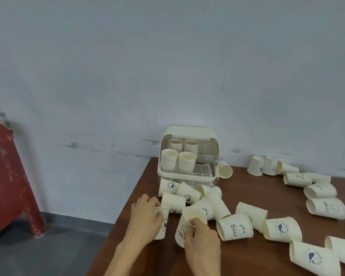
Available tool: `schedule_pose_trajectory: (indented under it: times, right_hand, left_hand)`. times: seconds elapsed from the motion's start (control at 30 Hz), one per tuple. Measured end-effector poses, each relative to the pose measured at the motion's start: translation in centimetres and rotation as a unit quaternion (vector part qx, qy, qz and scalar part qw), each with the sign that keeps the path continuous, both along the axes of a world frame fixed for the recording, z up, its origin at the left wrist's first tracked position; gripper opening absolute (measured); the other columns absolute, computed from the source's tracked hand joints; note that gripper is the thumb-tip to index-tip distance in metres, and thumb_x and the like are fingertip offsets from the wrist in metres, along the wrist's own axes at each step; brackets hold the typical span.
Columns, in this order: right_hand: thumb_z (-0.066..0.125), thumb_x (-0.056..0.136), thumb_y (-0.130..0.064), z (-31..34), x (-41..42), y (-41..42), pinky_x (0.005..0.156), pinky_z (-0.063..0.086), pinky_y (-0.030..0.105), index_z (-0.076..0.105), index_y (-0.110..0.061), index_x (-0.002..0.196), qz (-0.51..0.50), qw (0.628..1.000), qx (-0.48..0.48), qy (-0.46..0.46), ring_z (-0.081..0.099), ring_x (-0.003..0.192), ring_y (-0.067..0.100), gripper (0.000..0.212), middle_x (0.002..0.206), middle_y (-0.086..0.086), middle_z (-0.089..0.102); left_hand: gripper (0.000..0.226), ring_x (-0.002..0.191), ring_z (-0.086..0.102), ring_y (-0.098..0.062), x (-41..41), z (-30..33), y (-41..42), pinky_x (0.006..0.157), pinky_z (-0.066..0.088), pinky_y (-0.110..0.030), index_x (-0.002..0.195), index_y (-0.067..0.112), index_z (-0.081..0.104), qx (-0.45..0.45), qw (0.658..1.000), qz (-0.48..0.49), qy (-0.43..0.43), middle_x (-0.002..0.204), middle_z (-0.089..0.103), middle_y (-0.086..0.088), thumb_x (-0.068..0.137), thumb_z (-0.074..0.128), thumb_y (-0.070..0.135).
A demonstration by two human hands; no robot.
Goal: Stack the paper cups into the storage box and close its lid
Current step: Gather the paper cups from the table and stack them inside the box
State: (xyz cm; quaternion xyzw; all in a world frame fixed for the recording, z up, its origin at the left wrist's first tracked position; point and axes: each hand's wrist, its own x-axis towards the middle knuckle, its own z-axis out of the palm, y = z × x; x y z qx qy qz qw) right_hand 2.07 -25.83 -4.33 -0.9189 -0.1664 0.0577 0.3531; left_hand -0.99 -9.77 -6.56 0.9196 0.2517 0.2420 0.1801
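A cream storage box (187, 175) stands at the table's far left corner, its lid (189, 132) swung up and open. Inside it are several stacks of white paper cups (177, 162). Loose printed paper cups (235, 229) lie scattered on their sides over the brown table (247, 259). My left hand (145, 218) grips the rim of an upright cup (162, 226) near the table's left edge. My right hand (201, 244) pinches the rim of a tilted "HELLO" cup (184, 226) just beside it.
A pile of cups (189, 196) lies directly before the box. More cups (325, 208) trail along the right side and the wall. The table's left edge drops to a grey floor (48, 251), where a red metal post (10, 176) stands by the wall.
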Motion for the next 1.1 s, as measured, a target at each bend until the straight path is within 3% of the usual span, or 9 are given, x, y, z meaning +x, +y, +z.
schedule_pose_trajectory:
  times: [0.2, 0.43, 0.63, 0.87, 1.0, 1.1]
  right_hand:
    - [0.034, 0.099, -0.031, 1.1, 0.2, 0.8, 0.081, 0.048, 0.035, 0.054, -0.027, 0.11, 0.055, 0.996, -0.01, -0.064, 0.059, 0.099, 0.024, 0.023, 0.104, 0.0, 0.064]
    - [0.039, 0.096, -0.029, 2.9, 1.6, 1.4, 0.075, 0.047, 0.031, 0.057, -0.027, 0.103, 0.12, 0.983, -0.038, -0.131, 0.061, 0.096, 0.017, 0.02, 0.099, -0.004, 0.068]
    - [0.038, 0.097, -0.033, 4.9, 3.8, 1.7, 0.078, 0.049, 0.033, 0.057, -0.027, 0.104, 0.144, 0.975, -0.042, -0.164, 0.062, 0.097, 0.019, 0.02, 0.103, -0.001, 0.068]
    - [0.044, 0.096, -0.03, 7.1, 8.9, 3.4, 0.072, 0.047, 0.033, 0.061, -0.026, 0.093, 0.136, 0.967, -0.016, -0.216, 0.058, 0.08, 0.015, 0.017, 0.085, -0.005, 0.067]
    - [0.05, 0.096, -0.024, 8.9, 14.3, 5.8, 0.064, 0.045, 0.034, 0.067, -0.02, 0.094, 0.108, 0.958, 0.058, -0.261, 0.06, 0.072, 0.016, 0.018, 0.077, -0.003, 0.068]
    - [0.047, 0.097, -0.025, 9.2, 18.7, 8.3, 0.066, 0.046, 0.037, 0.067, -0.017, 0.097, 0.094, 0.955, 0.039, -0.279, 0.06, 0.074, 0.025, 0.022, 0.077, 0.003, 0.068]
  left_hand:
    - [0.007, 0.084, 0.044, -0.011, -1.0, 1.2, -0.6, 0.083, 0.041, -0.027, 0.094, 0.021, 0.059, -0.008, 0.998, -0.005, -0.057, 0.089, 0.04, 0.008, 0.092, 0.052, 0.023]
    - [0.007, 0.086, 0.037, -0.005, -1.0, 3.0, -0.8, 0.082, 0.038, -0.022, 0.098, 0.026, 0.056, -0.017, 0.997, -0.02, -0.074, 0.094, 0.04, 0.011, 0.095, 0.05, 0.029]
    - [0.005, 0.089, 0.037, -0.006, 0.5, 4.2, -0.2, 0.075, 0.035, -0.017, 0.098, 0.029, 0.055, -0.007, 0.995, -0.029, -0.095, 0.095, 0.039, 0.014, 0.095, 0.051, 0.031]
    - [0.003, 0.085, 0.04, 0.001, 3.7, 6.0, 2.2, 0.075, 0.037, -0.02, 0.092, 0.026, 0.057, 0.02, 0.99, -0.038, -0.138, 0.09, 0.042, 0.012, 0.093, 0.054, 0.027]
    - [0.006, 0.08, 0.042, -0.011, 6.9, 7.9, 4.7, 0.078, 0.04, -0.027, 0.094, 0.018, 0.062, 0.043, 0.985, -0.027, -0.163, 0.092, 0.047, 0.004, 0.092, 0.056, 0.02]
    - [0.009, 0.083, 0.045, -0.017, 9.5, 9.2, 6.5, 0.08, 0.041, -0.031, 0.095, 0.014, 0.063, 0.065, 0.983, -0.019, -0.17, 0.092, 0.049, 0.0, 0.092, 0.056, 0.019]
